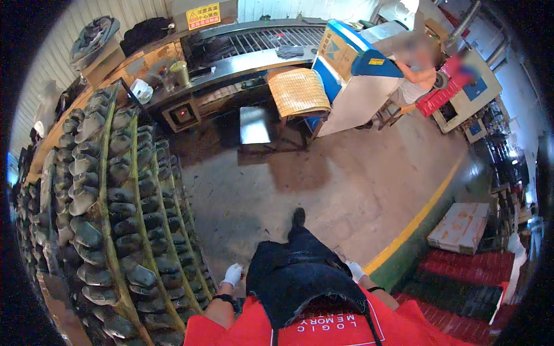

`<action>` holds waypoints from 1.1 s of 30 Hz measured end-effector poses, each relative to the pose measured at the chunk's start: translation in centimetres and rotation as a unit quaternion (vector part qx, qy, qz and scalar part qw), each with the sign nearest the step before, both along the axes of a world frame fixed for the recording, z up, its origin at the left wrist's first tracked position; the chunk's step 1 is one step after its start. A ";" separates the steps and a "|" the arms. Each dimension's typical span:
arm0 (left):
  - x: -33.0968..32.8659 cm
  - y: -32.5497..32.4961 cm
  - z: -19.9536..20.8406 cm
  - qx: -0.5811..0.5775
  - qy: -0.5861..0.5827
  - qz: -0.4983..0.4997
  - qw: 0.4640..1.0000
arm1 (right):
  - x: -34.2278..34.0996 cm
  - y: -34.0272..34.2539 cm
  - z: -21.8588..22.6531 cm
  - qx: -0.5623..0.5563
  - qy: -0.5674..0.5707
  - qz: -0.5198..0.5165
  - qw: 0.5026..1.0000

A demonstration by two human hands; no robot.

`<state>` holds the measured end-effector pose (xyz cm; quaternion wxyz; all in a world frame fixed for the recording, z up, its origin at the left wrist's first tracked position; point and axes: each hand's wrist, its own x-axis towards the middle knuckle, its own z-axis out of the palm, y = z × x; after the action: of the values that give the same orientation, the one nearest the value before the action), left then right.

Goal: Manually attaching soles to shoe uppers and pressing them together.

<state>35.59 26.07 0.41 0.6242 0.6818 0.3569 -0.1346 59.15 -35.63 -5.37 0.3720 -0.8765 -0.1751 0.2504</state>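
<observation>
My left hand (234,275), in a white glove, hangs at my side with its fingers curled in and nothing seen in it. It is close to a tall rack (105,173) whose tiers hold rows of dark grey shoe lasts (88,232), but apart from it. My right hand (355,271), also in a white glove, is low at my other side. Its fingers are partly hidden by my dark apron (300,274), so their pose is unclear. One dark shoe (298,217) of mine shows ahead on the floor.
Ahead stands a roller conveyor (271,43) with a metal edge. Beside it are a blue and white machine (360,75) and a mesh-topped stand (297,91). A seated person (418,72) works there. On the right, a white box (460,226) rests near red stacks (456,268) beyond a yellow floor line (421,207).
</observation>
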 end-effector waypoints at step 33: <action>14.8 -1.7 7.6 -0.017 0.062 0.373 0.925 | 39.1 28.8 8.0 -0.148 0.429 -0.045 0.890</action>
<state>50.36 24.39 8.01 0.6173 0.4790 0.6212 0.0605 98.26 -6.83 2.60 0.2873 -0.7355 0.0802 0.6083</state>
